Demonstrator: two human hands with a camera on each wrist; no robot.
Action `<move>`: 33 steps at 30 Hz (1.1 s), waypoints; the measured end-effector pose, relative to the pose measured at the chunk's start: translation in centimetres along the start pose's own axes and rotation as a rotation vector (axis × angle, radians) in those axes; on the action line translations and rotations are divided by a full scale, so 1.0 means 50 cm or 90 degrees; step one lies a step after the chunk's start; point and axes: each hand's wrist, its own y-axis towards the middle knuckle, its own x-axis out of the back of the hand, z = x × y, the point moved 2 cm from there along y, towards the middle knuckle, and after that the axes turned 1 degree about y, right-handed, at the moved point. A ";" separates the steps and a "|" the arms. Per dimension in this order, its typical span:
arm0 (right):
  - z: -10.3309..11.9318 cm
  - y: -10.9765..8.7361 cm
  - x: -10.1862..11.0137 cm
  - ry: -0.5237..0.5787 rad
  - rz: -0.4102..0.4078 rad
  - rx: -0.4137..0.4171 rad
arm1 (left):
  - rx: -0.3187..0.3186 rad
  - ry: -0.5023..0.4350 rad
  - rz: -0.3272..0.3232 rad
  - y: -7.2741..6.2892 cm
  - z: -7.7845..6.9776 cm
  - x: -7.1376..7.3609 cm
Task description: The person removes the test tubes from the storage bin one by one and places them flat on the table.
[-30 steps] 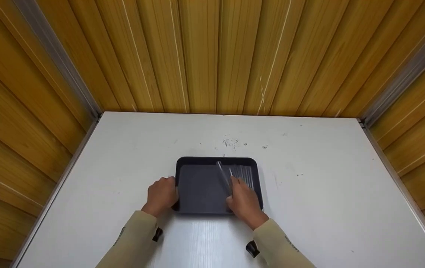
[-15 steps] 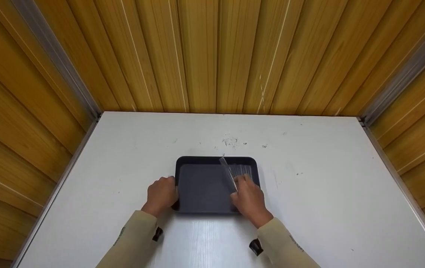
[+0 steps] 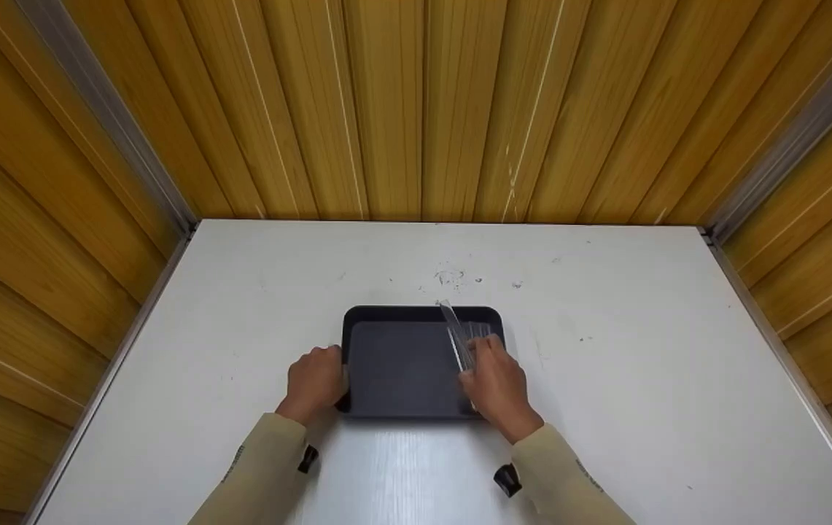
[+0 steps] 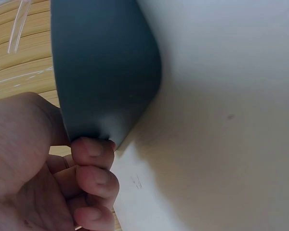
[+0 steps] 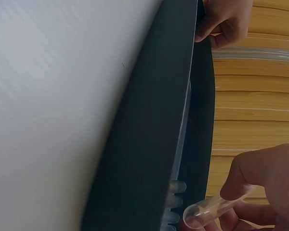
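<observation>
A dark rectangular tray [image 3: 401,368] lies on the white table in the head view. My left hand [image 3: 316,380] grips its left wall, fingers curled over the rim in the left wrist view. Over the tray's right side, my right hand [image 3: 497,383] holds a clear test tube [image 3: 453,328] tilted, its far end leaning up and left. The thumb presses along this tube in the right wrist view. Several more clear test tubes [image 5: 176,201] lie side by side in the tray, their rounded ends showing there; in the head view the right hand partly hides them.
The white table [image 3: 642,379] extends around the tray, with dark scuff marks behind it. Wood-patterned panels [image 3: 386,109] stand at the back and both sides, with metal posts at the corners.
My right hand has shifted right with the tilted test tube, now over the row of tubes and covering more of it. The left hand and the tray have stayed put.
</observation>
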 end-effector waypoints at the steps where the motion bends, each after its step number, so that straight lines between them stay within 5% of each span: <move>1: -0.001 0.000 0.002 0.001 -0.002 0.000 | 0.002 -0.002 0.003 0.000 0.000 0.000; 15: -0.018 0.003 0.019 -0.001 -0.021 -0.021 | 0.021 -0.013 0.020 0.000 -0.003 0.004; 25: -0.027 0.006 0.027 0.004 -0.020 -0.029 | -0.005 0.009 -0.020 -0.004 -0.003 0.005; 33: -0.036 0.007 0.033 0.014 -0.015 -0.056 | 0.007 0.000 -0.007 -0.002 -0.005 0.008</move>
